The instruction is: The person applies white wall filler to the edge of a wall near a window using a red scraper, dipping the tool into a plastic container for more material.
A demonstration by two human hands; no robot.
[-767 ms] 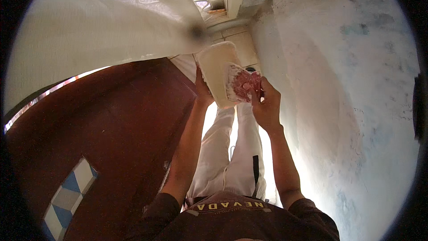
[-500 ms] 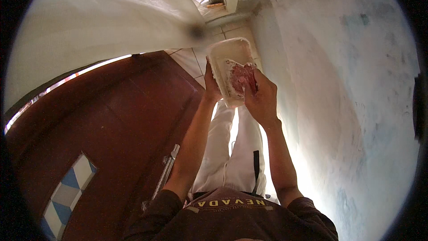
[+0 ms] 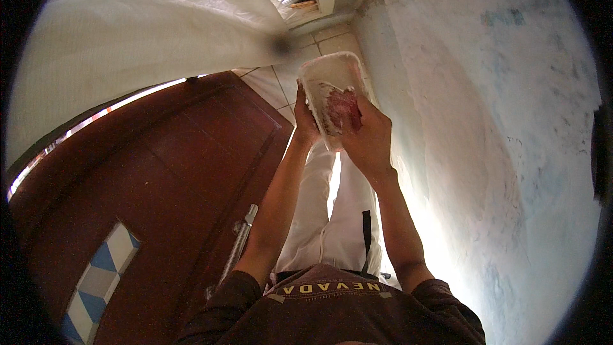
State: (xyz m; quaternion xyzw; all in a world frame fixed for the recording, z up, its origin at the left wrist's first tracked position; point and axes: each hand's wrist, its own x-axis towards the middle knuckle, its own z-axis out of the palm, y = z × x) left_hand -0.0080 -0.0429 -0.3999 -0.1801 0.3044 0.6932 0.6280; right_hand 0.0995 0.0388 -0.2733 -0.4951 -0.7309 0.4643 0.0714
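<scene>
Left hand [image 3: 308, 121]: fingers wrapped around the left side of the tub, some hidden.
Right hand [image 3: 370, 137]: fingers closed on the red spreader.
Cream rectangular tub [image 3: 333, 57]: held above the legs, near the wall.
Red spreader [image 3: 342, 103]: at the tub's opening, smeared white; depth inside unclear.
Plaster wall [image 3: 460, 140]: 1 broad pale patch; bluish, dark marks exposed, so coverage seems partial.

The tray [image 3: 329, 69] is cream, the tool [image 3: 339, 106] red (smeared white), the panel [image 3: 172, 179] red-brown, its inlay [image 3: 100, 276] geometric blue-and-white, the wall [image 3: 453, 121] mottled white and pale blue.
</scene>
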